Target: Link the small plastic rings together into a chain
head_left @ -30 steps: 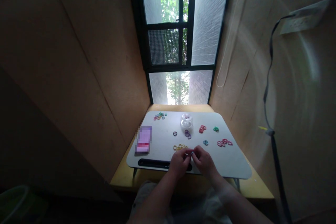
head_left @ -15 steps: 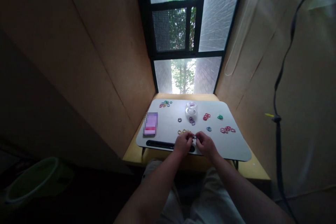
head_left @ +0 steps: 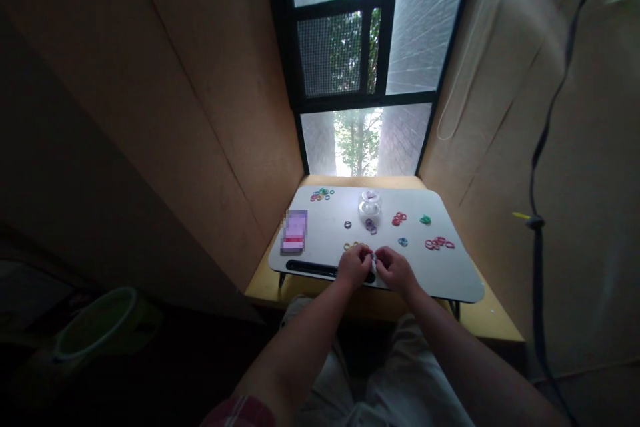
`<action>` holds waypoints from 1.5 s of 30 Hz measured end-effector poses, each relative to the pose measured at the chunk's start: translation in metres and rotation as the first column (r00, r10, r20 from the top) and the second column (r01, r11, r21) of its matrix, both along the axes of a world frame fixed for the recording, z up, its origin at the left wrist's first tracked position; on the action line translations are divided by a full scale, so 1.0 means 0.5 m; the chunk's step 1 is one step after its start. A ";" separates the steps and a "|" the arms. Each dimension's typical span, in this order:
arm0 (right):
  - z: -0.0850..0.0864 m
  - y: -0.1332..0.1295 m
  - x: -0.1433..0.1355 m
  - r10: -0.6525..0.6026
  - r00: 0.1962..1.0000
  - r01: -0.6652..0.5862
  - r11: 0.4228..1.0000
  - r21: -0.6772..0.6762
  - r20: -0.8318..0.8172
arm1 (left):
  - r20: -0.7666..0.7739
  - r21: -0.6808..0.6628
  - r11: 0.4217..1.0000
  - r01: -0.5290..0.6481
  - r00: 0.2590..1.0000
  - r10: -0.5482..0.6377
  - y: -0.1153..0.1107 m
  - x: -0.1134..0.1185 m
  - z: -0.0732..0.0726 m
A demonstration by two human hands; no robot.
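My left hand (head_left: 356, 265) and my right hand (head_left: 395, 268) meet at the front of a white lap table (head_left: 320, 221). Fingertips of both hands are pinched on a small ring-shaped band (head_left: 373, 257), whose colour is hard to make out. Yellow bands (head_left: 348, 247) lie just behind my left hand, partly covered by it. Farther back are purple bands (head_left: 371, 227) and a single dark band (head_left: 347, 224). Blue bands (head_left: 403, 241), red bands (head_left: 399, 218), green bands (head_left: 425, 219) and pinkish-red bands (head_left: 439, 243) lie in separate groups to the right.
A clear round container (head_left: 370, 207) stands near the back middle. Mixed-colour bands (head_left: 321, 195) sit at the back left, above a phone (head_left: 295, 231) with a blurred screen. A black slot (head_left: 311, 268) runs along the front edge. A cord (head_left: 537, 267) hangs at right; a green bin (head_left: 100, 327) stands lower left.
The whole view has shifted slightly, so the table appears a little farther right and higher. Both hands stay together at the small band, with only slight finger movement.
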State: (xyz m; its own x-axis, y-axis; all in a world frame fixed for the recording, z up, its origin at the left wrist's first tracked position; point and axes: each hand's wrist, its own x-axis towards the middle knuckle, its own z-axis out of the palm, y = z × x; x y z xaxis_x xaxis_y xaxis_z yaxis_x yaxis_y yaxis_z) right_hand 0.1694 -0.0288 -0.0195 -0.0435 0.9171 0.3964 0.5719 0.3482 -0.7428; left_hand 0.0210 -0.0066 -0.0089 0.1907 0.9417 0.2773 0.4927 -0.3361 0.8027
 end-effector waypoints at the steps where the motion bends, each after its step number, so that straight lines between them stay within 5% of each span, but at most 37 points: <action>1: -0.001 0.001 0.000 0.004 1.000 -0.004 1.000 -0.001 0.002 | -0.006 -0.007 1.000 -0.009 1.000 0.009 0.001 0.000 0.000; 14: -0.003 0.011 0.000 -0.111 0.993 0.111 0.994 -0.002 0.029 | -0.031 -0.027 0.999 0.019 0.999 -0.020 0.004 -0.002 -0.002; 21: -0.003 0.016 0.000 -0.125 0.992 0.125 0.992 -0.004 0.001 | 0.264 -0.208 0.961 0.181 0.957 -0.123 0.018 -0.006 -0.016; 25: -0.001 0.016 0.000 -0.132 0.991 0.132 0.991 -0.005 0.008 | 0.259 -0.222 0.957 0.184 0.958 -0.124 0.020 -0.004 -0.018; 36: -0.004 0.021 -0.005 -0.114 0.993 0.114 0.993 -0.017 0.027 | 0.063 -0.068 0.997 0.041 0.997 -0.036 0.023 -0.004 -0.016; 45: -0.005 0.021 0.002 -0.053 0.998 0.052 0.998 -0.029 -0.026 | 0.149 -0.103 0.995 -0.011 0.988 0.027 0.021 0.000 -0.026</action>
State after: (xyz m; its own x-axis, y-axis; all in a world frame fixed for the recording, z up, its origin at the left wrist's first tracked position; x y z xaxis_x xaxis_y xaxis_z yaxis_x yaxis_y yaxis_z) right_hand 0.1705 -0.0182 -0.0222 0.0154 0.9286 0.3707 0.5689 0.2968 -0.7670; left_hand 0.0211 0.0038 -0.0221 0.1360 0.9694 0.2044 0.3693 -0.2410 0.8975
